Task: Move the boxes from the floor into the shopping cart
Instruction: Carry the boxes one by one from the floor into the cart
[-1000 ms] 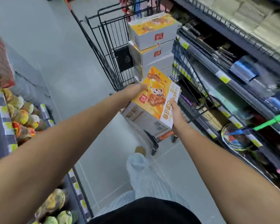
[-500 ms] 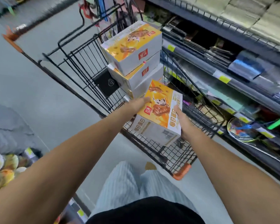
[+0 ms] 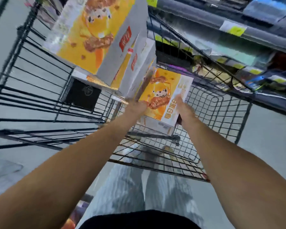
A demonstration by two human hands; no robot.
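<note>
In the head view, both hands held one yellow-and-white box (image 3: pixel 163 96) inside the shopping cart (image 3: pixel 221 113), low over its wire floor and just beside the stack of boxes (image 3: pixel 106 38) standing at the cart's far left side. The left hand (image 3: pixel 137 107) pressed against the box's left edge, next to the stack; the right hand (image 3: pixel 182 104) clasped its right edge, fingers (image 3: pixel 178 98) laid flat along the white side panel. Motion blur hid whether the box's base already touched the wire.

By my judgement, the step in hand was setting this box down. The next move called for lowering it flat, snug against the stack, then loosening both hands without nudging the tall pile.
</note>
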